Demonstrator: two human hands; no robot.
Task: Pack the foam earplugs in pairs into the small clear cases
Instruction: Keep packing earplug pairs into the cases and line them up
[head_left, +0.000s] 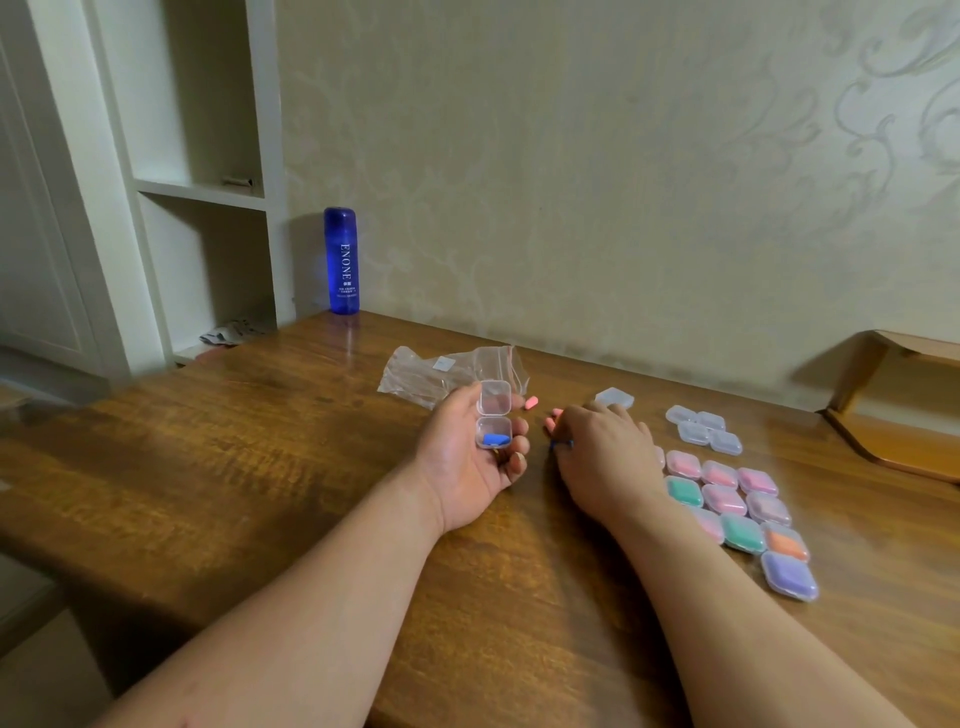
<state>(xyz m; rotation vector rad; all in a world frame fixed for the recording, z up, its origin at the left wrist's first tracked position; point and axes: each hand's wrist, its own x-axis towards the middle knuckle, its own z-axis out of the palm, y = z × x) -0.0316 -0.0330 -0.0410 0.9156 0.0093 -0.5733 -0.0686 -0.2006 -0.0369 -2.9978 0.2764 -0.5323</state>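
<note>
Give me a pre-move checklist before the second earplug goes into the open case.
1. Open case held steady in the left hand: ok, lid up, resting on the fingers.
2. First blue earplug seated in the case's lower half: ok.
3. Matching blue earplug in the right hand: cannot tell; only a blue sliver shows under the fingers.
4. Room beside the blue plug for a second: ok, part of the tray looks bare.
5. Loose pink earplug kept out of this case: ok, it lies on the table.
6. Spare empty cases at hand: ok, grouped past the right hand.
</note>
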